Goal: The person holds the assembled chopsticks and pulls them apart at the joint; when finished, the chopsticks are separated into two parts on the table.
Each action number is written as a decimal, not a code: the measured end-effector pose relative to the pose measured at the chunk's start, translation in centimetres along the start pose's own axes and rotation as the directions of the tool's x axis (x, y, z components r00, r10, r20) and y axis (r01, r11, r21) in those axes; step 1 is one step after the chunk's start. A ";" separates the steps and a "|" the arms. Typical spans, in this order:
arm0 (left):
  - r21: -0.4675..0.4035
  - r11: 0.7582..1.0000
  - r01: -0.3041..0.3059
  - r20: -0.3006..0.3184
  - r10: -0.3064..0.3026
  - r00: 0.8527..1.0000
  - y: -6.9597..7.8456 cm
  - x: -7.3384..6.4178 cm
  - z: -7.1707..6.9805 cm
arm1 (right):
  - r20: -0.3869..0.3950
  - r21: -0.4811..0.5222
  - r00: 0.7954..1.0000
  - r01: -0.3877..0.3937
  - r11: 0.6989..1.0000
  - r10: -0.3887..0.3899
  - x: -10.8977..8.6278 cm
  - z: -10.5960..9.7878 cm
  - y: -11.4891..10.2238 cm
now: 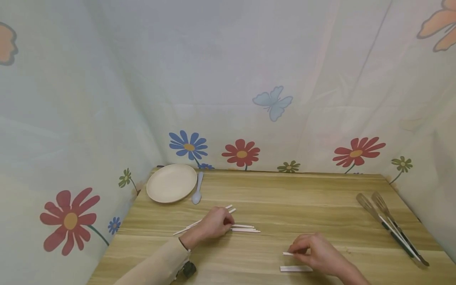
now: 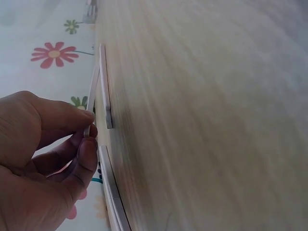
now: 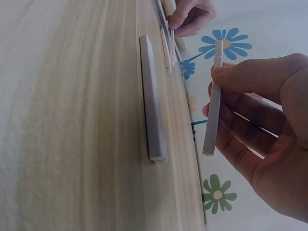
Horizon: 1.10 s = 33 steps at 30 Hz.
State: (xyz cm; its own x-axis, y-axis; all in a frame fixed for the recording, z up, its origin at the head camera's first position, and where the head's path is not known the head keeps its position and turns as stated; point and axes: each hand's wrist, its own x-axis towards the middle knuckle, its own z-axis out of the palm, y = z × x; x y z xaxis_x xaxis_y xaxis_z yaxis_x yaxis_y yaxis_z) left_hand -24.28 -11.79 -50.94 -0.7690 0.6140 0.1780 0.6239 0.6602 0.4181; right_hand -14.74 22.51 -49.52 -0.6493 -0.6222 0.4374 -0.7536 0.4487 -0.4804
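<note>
My left hand pinches one end of a thin white stick between thumb and fingertips, low over the table; the left wrist view shows this stick slanting away from the fingers. Several similar sticks lie just beside it. Two more long sticks lie at an angle, partly hidden behind this hand. My right hand holds a short, squared white stick with a narrower end, raised above the table. Below it lies a thicker white bar, possibly sticks side by side.
At the back left are a cream plate and a grey spoon. On the right lie tongs with brown heads and dark grips. A flowered curtain surrounds the wooden table at the back and sides.
</note>
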 end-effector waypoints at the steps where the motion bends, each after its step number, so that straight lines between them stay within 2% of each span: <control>1: 0.000 1.000 -0.002 0.003 0.002 1.000 0.0 0.0 0.0 | 0.002 0.003 1.000 -0.003 1.000 0.003 0.0 0.0 0.0; 8: 0.021 0.999 -0.028 0.009 0.028 1.000 0.2 0.1 0.0 | 0.025 0.018 0.999 -0.037 0.999 0.037 -0.2 0.2 0.0; 17: 0.064 0.996 -0.064 0.000 0.065 0.998 -0.2 -0.1 0.4 | 0.039 0.015 0.999 -0.038 0.999 0.037 -0.4 0.3 0.1; 33: 0.049 0.998 -0.047 0.006 0.047 0.999 -0.2 -0.2 0.4 | 0.100 0.039 0.990 -0.107 0.993 0.103 -0.7 0.5 0.1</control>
State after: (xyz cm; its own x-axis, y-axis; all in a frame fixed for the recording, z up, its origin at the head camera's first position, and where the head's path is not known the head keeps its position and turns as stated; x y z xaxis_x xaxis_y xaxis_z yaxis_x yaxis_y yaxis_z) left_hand -24.23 -11.86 -51.39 -0.7382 0.6467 0.1918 0.6653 0.6513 0.3648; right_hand -14.35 22.66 -50.26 -0.7099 -0.6336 0.3076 -0.6750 0.4874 -0.5540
